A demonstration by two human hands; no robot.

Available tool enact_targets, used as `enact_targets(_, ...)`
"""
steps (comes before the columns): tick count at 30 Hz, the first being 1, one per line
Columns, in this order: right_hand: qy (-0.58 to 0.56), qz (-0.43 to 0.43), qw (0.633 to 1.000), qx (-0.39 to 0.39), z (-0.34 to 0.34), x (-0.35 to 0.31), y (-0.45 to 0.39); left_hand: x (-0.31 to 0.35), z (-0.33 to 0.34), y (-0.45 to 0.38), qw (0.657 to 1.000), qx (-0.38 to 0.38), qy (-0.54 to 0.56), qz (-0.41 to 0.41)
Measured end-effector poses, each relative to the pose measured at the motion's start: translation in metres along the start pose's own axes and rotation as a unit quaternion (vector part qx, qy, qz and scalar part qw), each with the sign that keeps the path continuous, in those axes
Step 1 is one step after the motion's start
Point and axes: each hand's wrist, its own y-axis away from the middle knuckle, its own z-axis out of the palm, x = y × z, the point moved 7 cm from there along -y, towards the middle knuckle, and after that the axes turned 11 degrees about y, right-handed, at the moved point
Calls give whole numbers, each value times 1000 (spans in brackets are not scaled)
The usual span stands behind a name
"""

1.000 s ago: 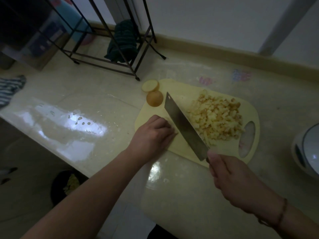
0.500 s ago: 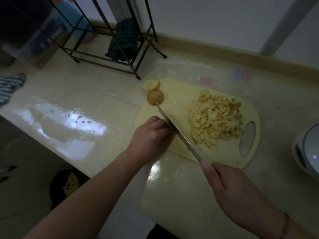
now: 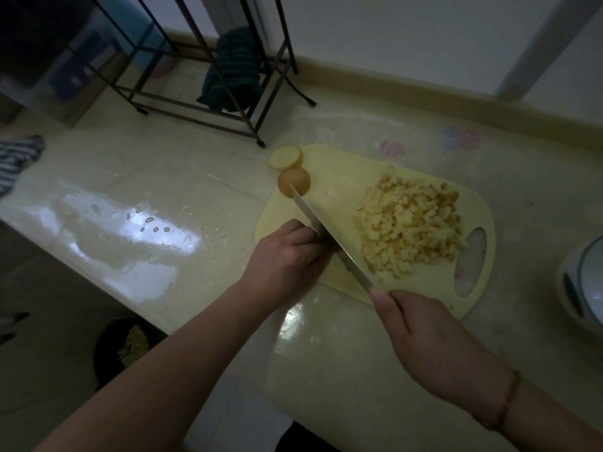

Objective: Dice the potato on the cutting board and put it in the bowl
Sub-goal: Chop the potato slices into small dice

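- Chopping goes on at the near left corner of the yellow cutting board: the right hand has its fingers wrapped round the handle of the knife, blade edge down on the board.
- Curled knuckles-up, the left hand sits hard against the flat of the blade; its fingers seem to pin a last bit of potato, but whatever is under them is hidden, so I cannot tell.
- Just beyond the right-hand side of the blade, away from the left fingers, lies the heap of diced potato, spread toward the board's handle slot.
- Past the knife tip, two potato end pieces lie at the far corner, one half off the board onto the bench.
- At the far right edge, well away from both hands, a pale round rim shows, probably the bowl; nothing is in it that I can see.
- Risks, as I judge it: the blade rides right against the left knuckles, so a fingertip creeping forward gets nicked; the light is poor; the bench looks wet, so the board might skid under a hard chop; dice near the slot may spill.
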Motion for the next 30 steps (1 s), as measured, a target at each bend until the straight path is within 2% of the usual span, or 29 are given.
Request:
enact_targets(7,-95,57,991,-68,-3,17,1,-3,2,3,1000,-14,-2,-5)
enact_targets(17,-31,-21,999,-16,-8,-3,12,-6,-4,9,1000,-4,-23,-14)
enact_targets(30,24,-22,999,14,1,3,21,-4,-5,7,1000,6,-6,-26)
